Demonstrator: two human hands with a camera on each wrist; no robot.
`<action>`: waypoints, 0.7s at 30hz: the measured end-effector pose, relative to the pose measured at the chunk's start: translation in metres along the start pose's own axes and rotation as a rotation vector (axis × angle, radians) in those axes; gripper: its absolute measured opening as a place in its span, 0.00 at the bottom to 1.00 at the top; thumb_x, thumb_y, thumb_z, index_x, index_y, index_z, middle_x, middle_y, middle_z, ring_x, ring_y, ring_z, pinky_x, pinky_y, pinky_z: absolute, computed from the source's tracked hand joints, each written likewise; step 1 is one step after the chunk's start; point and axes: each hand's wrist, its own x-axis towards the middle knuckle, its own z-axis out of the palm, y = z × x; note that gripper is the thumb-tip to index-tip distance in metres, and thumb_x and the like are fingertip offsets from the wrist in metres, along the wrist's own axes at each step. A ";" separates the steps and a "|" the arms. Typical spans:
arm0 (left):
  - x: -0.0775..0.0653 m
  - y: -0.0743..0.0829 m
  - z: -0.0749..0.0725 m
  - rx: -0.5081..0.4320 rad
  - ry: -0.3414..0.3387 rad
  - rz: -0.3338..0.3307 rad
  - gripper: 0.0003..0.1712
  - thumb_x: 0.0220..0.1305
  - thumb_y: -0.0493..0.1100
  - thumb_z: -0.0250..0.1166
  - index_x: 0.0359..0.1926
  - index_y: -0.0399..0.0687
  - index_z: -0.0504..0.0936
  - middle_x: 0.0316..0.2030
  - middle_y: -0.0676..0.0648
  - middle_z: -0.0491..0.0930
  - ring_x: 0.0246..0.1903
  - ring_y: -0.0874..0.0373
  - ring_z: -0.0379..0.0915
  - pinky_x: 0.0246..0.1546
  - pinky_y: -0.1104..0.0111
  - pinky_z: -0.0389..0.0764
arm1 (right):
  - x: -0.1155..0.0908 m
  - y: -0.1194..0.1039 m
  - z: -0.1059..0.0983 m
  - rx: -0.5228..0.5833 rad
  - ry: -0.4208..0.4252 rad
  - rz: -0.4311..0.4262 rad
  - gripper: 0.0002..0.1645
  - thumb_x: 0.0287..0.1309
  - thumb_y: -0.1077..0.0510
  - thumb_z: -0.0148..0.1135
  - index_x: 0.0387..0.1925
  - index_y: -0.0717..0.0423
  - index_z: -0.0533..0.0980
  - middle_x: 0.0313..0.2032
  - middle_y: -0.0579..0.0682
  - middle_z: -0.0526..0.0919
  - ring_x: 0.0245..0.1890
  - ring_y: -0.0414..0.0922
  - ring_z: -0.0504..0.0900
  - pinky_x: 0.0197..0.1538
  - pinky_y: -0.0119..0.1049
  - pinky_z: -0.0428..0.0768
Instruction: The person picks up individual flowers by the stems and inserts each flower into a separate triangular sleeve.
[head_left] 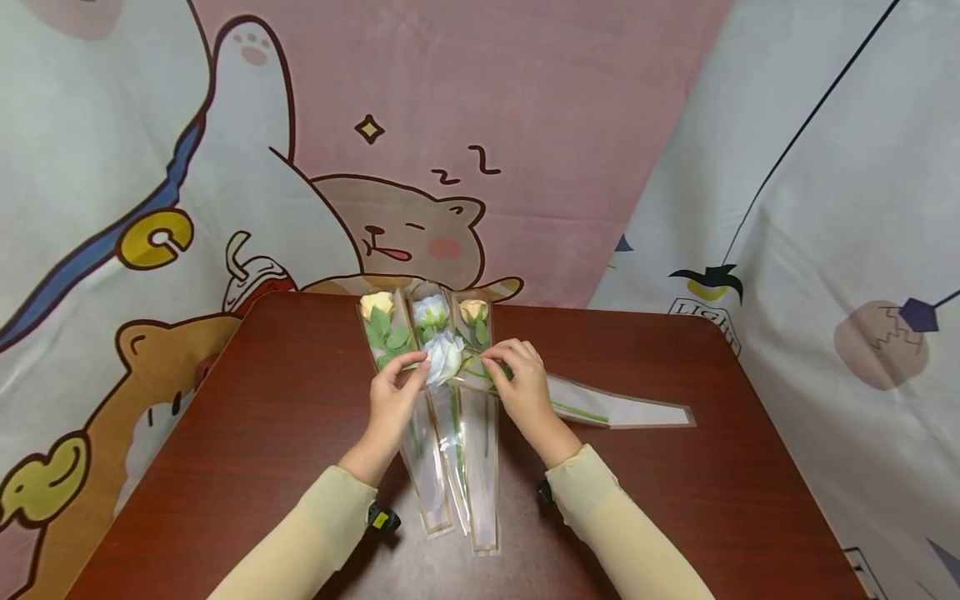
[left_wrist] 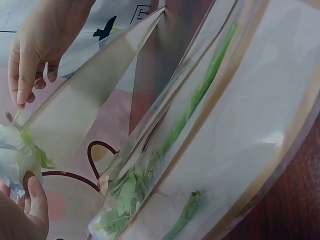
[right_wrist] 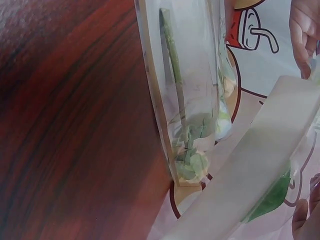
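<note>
A pale blue artificial rose in a flower sleeve lies crosswise over the other wrapped flowers, the sleeve's narrow end pointing right. My left hand pinches the petals at the rose's left side with thumb and fingers. On the other side, my right hand pinches the sleeve's edge just below the bloom. In the left wrist view the rose sits between the left hand and the right hand. The right wrist view shows a green leaf behind the clear film.
Three sleeved flowers lie side by side underneath: a cream rose, a blue rose and a peach rose. They rest on a dark red-brown table. A cartoon-printed cloth hangs behind it.
</note>
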 end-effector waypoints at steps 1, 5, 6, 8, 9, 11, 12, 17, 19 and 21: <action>0.000 0.000 0.000 -0.003 0.001 -0.003 0.13 0.54 0.37 0.61 0.41 0.37 0.77 0.39 0.40 0.76 0.28 0.62 0.75 0.31 0.68 0.79 | 0.000 0.000 0.000 0.008 0.005 0.002 0.06 0.46 0.62 0.64 0.30 0.50 0.79 0.32 0.41 0.76 0.34 0.40 0.69 0.37 0.34 0.66; -0.001 0.001 0.001 -0.005 0.005 -0.026 0.13 0.54 0.37 0.61 0.41 0.37 0.77 0.38 0.40 0.76 0.26 0.63 0.74 0.30 0.71 0.79 | 0.000 0.000 -0.001 0.026 0.012 0.010 0.06 0.46 0.62 0.64 0.30 0.51 0.79 0.32 0.41 0.77 0.34 0.40 0.69 0.35 0.33 0.66; -0.001 0.001 0.001 -0.004 0.004 -0.031 0.13 0.54 0.37 0.61 0.42 0.36 0.77 0.39 0.40 0.76 0.26 0.63 0.74 0.30 0.71 0.79 | 0.000 -0.001 -0.001 0.027 0.013 0.011 0.05 0.46 0.61 0.64 0.30 0.51 0.79 0.33 0.41 0.77 0.34 0.40 0.69 0.35 0.32 0.67; -0.002 0.001 0.002 0.002 0.002 -0.038 0.13 0.54 0.37 0.61 0.41 0.36 0.77 0.38 0.39 0.76 0.26 0.63 0.74 0.30 0.71 0.78 | 0.000 -0.001 0.000 0.024 0.010 0.016 0.04 0.48 0.60 0.63 0.30 0.51 0.79 0.32 0.41 0.77 0.34 0.39 0.69 0.35 0.32 0.67; -0.002 0.001 0.002 0.007 0.001 -0.038 0.13 0.54 0.37 0.62 0.41 0.36 0.77 0.38 0.39 0.76 0.27 0.64 0.74 0.30 0.72 0.78 | 0.000 -0.002 0.000 0.022 0.008 0.019 0.04 0.49 0.59 0.63 0.30 0.50 0.79 0.32 0.41 0.77 0.34 0.39 0.69 0.35 0.32 0.67; -0.003 0.000 0.003 0.018 0.003 -0.033 0.13 0.54 0.38 0.62 0.41 0.37 0.78 0.38 0.40 0.77 0.27 0.63 0.74 0.29 0.72 0.77 | 0.000 -0.002 0.001 0.020 0.002 0.024 0.04 0.50 0.57 0.62 0.30 0.50 0.79 0.32 0.40 0.76 0.34 0.39 0.69 0.35 0.31 0.67; -0.003 0.000 0.004 0.018 0.004 -0.028 0.13 0.54 0.38 0.62 0.41 0.38 0.78 0.38 0.40 0.77 0.27 0.63 0.74 0.29 0.72 0.77 | 0.000 -0.002 0.002 0.020 0.000 0.027 0.04 0.50 0.56 0.61 0.30 0.50 0.79 0.32 0.40 0.76 0.34 0.38 0.70 0.34 0.31 0.67; -0.003 -0.003 0.004 0.033 0.025 -0.012 0.11 0.53 0.37 0.63 0.39 0.39 0.79 0.35 0.43 0.79 0.26 0.63 0.74 0.25 0.72 0.76 | 0.000 -0.001 0.002 0.011 0.005 0.036 0.05 0.50 0.55 0.62 0.30 0.50 0.80 0.31 0.40 0.76 0.33 0.38 0.70 0.35 0.29 0.70; -0.003 -0.003 0.004 0.038 0.043 -0.014 0.10 0.52 0.36 0.63 0.38 0.39 0.79 0.33 0.42 0.79 0.25 0.63 0.74 0.24 0.74 0.75 | -0.001 0.000 0.002 0.010 0.015 0.036 0.05 0.50 0.55 0.62 0.29 0.51 0.80 0.31 0.40 0.76 0.34 0.37 0.71 0.36 0.29 0.72; -0.004 0.000 0.003 0.032 0.060 -0.013 0.10 0.52 0.35 0.63 0.38 0.36 0.79 0.33 0.40 0.79 0.25 0.64 0.74 0.23 0.76 0.75 | -0.002 0.000 0.002 0.018 0.034 0.033 0.05 0.49 0.56 0.63 0.29 0.51 0.80 0.31 0.41 0.76 0.34 0.38 0.71 0.35 0.30 0.74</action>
